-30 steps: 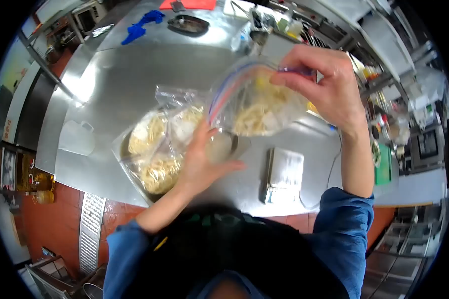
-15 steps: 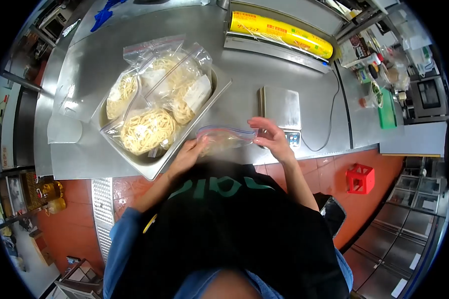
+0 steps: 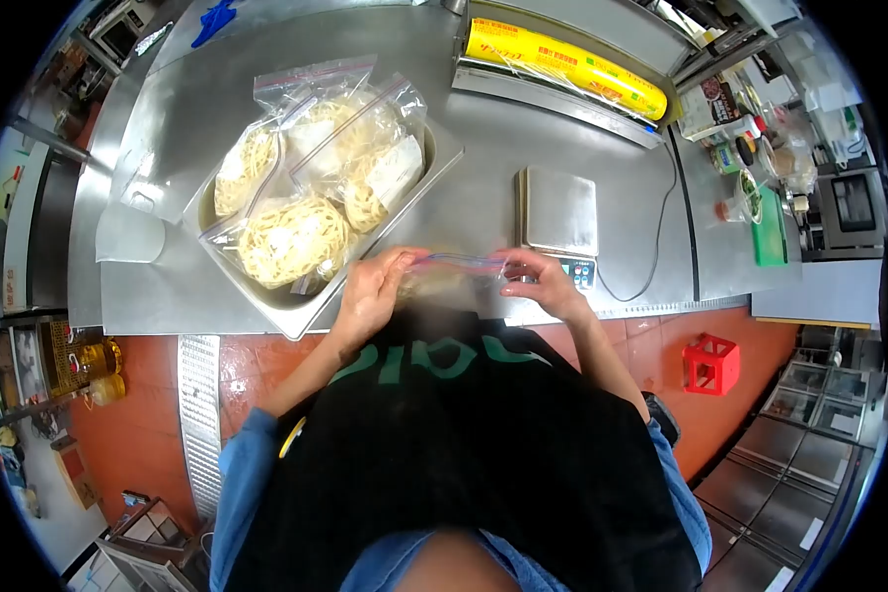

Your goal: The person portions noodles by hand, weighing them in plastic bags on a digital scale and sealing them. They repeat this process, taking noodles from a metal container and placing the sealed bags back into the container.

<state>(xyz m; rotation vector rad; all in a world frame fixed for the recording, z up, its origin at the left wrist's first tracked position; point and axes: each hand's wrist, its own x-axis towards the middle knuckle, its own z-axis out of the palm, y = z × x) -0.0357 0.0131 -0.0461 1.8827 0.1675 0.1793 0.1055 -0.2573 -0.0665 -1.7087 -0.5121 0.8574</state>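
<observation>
A clear zip bag (image 3: 451,281) with pale, blurred contents hangs at the counter's front edge, close to the black apron. My left hand (image 3: 373,294) is closed on the bag's top left corner. The fingers of my right hand (image 3: 543,283) pinch the right end of its zip strip. To the left, a metal tray (image 3: 296,321) holds several zip bags of noodles (image 3: 294,249). A digital scale (image 3: 559,212) with nothing on its plate stands just beyond my right hand.
Behind the scale, a yellow film roll (image 3: 567,67) lies in a metal dispenser. A translucent container (image 3: 130,234) stands left of the tray. A cable (image 3: 658,232) runs down the counter's right part. On the red floor stands a red stool (image 3: 710,364).
My left hand has moved up and turned, with its back now more visible. The zip strip is straighter and flatter between both hands. The whole view has shifted slightly.
</observation>
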